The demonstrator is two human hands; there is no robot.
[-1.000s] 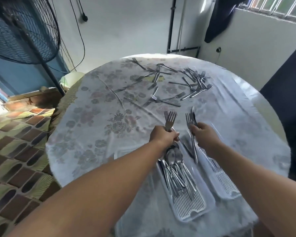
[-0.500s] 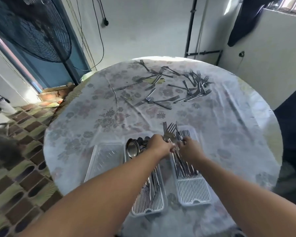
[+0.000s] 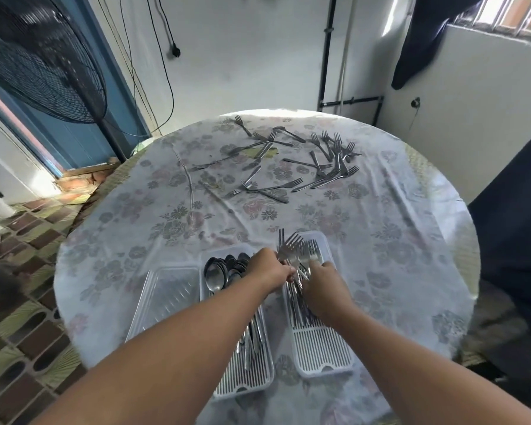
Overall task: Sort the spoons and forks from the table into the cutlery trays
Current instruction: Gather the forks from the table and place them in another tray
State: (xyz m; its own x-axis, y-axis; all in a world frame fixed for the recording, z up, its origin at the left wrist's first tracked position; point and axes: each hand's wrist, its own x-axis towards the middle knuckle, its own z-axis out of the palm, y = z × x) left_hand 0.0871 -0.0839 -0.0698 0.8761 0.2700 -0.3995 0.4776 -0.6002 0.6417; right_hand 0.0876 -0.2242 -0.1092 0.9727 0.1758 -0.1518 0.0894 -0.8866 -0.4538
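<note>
1. Listing first the round table point(image 3: 380, 240), under a flowered cloth, which bears all that follows.
2. We count three cutlery trays side by side along its near edge: an empty-looking left tray point(image 3: 166, 289), a middle tray point(image 3: 246, 372) full of spoons point(image 3: 218, 271), and a right tray point(image 3: 322, 354) taking forks.
3. Scattered forks point(image 3: 288, 167), many, lie well apart from the trays on the far half of the cloth; one or two may be spoons, too small for us to tell.
4. Our left hand point(image 3: 269, 269) crosses over the middle tray and grips a bundle of forks point(image 3: 292, 250) by the handles, tines pointing away from us.
5. Our right hand point(image 3: 324, 286), curled over the right tray, holds further forks there; how tightly its fingers close we cannot tell.
6. Governing relation: the bundle's long axis runs near-to-far, in line with the right tray's length, with the tray directly below and slightly right of our left fingers. We judge the right hand nearer, so the bundle need only be lowered, handles toward us.
</note>
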